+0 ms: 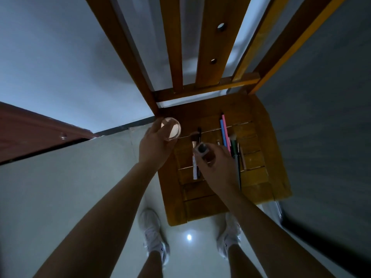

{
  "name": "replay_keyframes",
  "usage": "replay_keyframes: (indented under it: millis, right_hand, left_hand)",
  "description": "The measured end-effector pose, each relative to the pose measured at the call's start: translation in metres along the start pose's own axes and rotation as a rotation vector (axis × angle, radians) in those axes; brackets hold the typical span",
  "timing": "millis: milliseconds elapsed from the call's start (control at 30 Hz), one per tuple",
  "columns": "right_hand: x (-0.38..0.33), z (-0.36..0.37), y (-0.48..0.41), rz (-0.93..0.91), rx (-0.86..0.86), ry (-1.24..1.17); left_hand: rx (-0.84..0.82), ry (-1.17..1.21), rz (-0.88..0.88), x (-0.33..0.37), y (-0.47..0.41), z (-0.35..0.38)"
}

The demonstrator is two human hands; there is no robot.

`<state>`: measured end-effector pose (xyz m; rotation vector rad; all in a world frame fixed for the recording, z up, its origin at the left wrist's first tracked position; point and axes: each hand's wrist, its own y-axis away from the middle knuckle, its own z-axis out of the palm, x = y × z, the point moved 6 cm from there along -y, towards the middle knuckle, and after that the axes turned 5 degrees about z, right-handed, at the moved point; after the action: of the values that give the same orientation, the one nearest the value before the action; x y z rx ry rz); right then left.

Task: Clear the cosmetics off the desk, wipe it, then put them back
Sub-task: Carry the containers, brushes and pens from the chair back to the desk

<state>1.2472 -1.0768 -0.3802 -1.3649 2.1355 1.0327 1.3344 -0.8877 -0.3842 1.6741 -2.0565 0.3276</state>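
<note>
Wooden chair seat (259,155) carries brushes and pencils (224,131) lying lengthwise toward the chair back. Left hand (154,145) grips a round compact (171,128) over the seat's left rear corner. Right hand (216,159), nearer the seat's middle, clasps a dark-capped bottle (202,149) directly above the brushes.

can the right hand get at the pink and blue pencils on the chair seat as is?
Probably not yet. The right hand is already closed around a small dark-capped bottle. The pink and blue pencils lie uncovered on the chair seat just beyond it, so the path looks free once the bottle is put down.
</note>
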Motion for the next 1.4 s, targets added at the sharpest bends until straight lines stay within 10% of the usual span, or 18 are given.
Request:
replay_keyframes:
  millis: [367,833,1400]
  right_hand:
    - [-0.002,-0.079,0.050,-0.008,-0.032,0.044]
    - [-0.333,-0.198,0.260,-0.750,-0.193,-0.123]
    - [-0.469,-0.006,0.801,-1.469,-0.605,-0.146]
  left_hand:
    - [0.084,0.091,-0.128,0.060,0.121,-0.050]
    - [0.825,-0.152,-0.305,0.169,0.378,-0.424]
    - [1.253,-0.408,-0.925,0.170,0.984,-0.535]
